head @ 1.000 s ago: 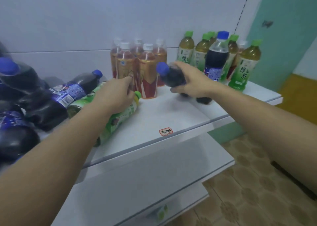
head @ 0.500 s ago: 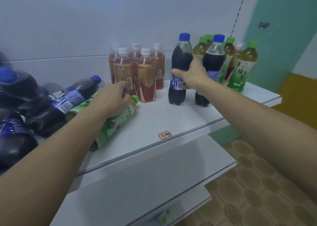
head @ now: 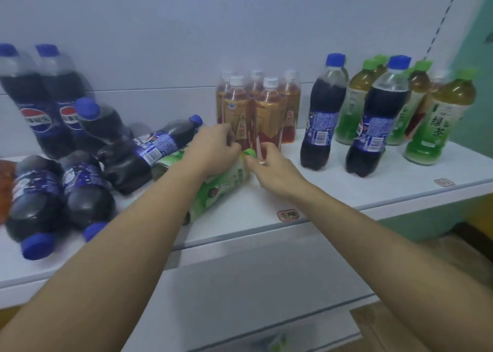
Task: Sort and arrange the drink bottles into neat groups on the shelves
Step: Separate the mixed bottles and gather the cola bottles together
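— Both hands meet at the fallen green tea bottle (head: 221,183) on the top shelf (head: 346,191): my left hand (head: 213,148) grips it, my right hand (head: 272,170), fingers loose, touches its cap.

— And the cola bottle (head: 321,116)?

— Released a moment ago; it stands upright beside the other cola.

White top shelf (head: 333,191) carrying plastic drink bottles.

On it stand a cluster of amber tea bottles with white caps (head: 256,111), two dark cola bottles with blue caps (head: 349,116) and green-capped green tea bottles (head: 440,119). At the left, cola bottles (head: 61,191) and one green tea bottle (head: 218,188) lie on their sides.
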Motion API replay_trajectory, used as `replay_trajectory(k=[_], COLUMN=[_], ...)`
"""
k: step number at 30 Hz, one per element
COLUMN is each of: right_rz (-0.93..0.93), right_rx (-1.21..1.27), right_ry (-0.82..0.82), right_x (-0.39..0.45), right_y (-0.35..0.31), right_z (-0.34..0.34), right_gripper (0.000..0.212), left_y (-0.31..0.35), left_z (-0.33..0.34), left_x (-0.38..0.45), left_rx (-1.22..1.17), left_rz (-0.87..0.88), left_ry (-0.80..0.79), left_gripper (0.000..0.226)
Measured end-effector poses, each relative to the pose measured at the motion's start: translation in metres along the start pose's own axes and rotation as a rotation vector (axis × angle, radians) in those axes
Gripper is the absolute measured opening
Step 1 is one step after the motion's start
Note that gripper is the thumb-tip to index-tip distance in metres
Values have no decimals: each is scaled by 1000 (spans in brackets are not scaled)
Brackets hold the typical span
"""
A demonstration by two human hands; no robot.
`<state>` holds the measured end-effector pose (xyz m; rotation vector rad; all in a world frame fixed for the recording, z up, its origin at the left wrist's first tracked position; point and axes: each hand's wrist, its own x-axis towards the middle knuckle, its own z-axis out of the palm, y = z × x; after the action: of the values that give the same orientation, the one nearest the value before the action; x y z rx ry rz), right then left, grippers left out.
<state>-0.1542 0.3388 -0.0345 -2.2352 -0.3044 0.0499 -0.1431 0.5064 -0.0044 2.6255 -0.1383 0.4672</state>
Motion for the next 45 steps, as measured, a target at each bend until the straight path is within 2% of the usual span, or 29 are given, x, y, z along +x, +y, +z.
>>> replay_trajectory(k=[4, 6, 9, 12, 14, 18, 21, 24, 28, 31, 33, 35, 37, 39, 40, 42, 44, 45], right_rz=[-45, -55, -128, -182, -282, -513, -641, -735, -712, -738, -744, -860, -1093, -1220, -1154, -807, -385, -206], right_rx=[204, 248, 280, 388, 370, 130, -86, -239, -196, -202, -171, -148, -198, -304, -311, -211, 41, 202], right_ry=[-107, -48, 51, 75, 129, 276, 294, 258, 290, 302, 368, 547, 639, 475, 331, 76, -35, -41], right_x=[9, 7, 0, -2, -1, 9, 17, 23, 30, 28, 20, 8, -4, -11, -12, -6, 6, 12], right_y=[-11, -6, -1, -4, -8, -22, -29, -28, -21, -16, -12, -9, -6, -11, -18, -36, -53, -60], right_z=[13, 24, 33, 26, 13, -29, -48, -48, -46, -42, -39, -34, -20, 0, 13, 35, 55, 64], right_gripper=[59, 65, 68, 66, 68, 78, 80, 77, 78, 83, 82, 66, 44, 34, 35, 45, 58, 66], left_y=[6, 13, 24, 33, 32, 4, -7, -14, -30, -38, -41, -43, -47, -50, -51, -52, -53, -54], left_z=[-4, -7, -9, -14, -24, -46, -38, -15, 1, -4, -7, -7, -7, -6, -4, -2, 0, 1], left_x=[-2, -4, -5, -8, -12, -38, -69, -97, -121, -122, -120, -116, -112, -111, -111, -113, -115, -116], left_rx=[-321, -454, -709, -787, -725, -90, 102, 158, 199, 195, 126, 65, 49, 93, 143, 280, 401, 434], left_rz=[-175, -247, -366, -370, -353, -259, -211, -151, -128, -189, -274, -369, -478, -591, -612, -595, -545, -515], left_ry=[13, 19, 76, 124, 175, 344, 350, 297, 253, 445, 557, 548, 484, 447, 445, 424, 361, 325], left_gripper=[29, 34, 30, 27, 28, 25, 21, 20, 17, 21, 23, 23, 25, 26, 26, 27, 28, 27])
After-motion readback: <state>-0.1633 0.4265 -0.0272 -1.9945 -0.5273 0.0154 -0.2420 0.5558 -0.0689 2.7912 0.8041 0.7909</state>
